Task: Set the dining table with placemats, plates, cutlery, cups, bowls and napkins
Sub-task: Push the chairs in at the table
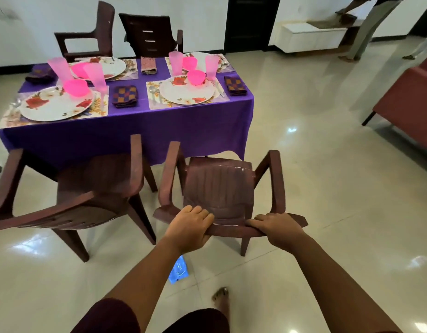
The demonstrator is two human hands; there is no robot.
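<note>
Left hand (190, 224) and right hand (274, 227) both curled over the top rail of a brown plastic chair (219, 188) at lower centre, seat facing the table; second chair (87, 188) just beside it at left, angled. Dining table (159, 131) under a purple cloth in the upper left, long axis running left to right, laid with floral plates (56, 104), pink bowls (196, 76), pink cups (176, 63), checked napkins (124, 96). Red sofa (409, 102) at right edge

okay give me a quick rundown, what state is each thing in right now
Left hand: grips chair backrest.
Right hand: grips same backrest.
Chair: upright, short of the table.
Plates: laid on placemats.
Bowls: upright on plates.
Cups: standing.
Napkins: folded.
</note>
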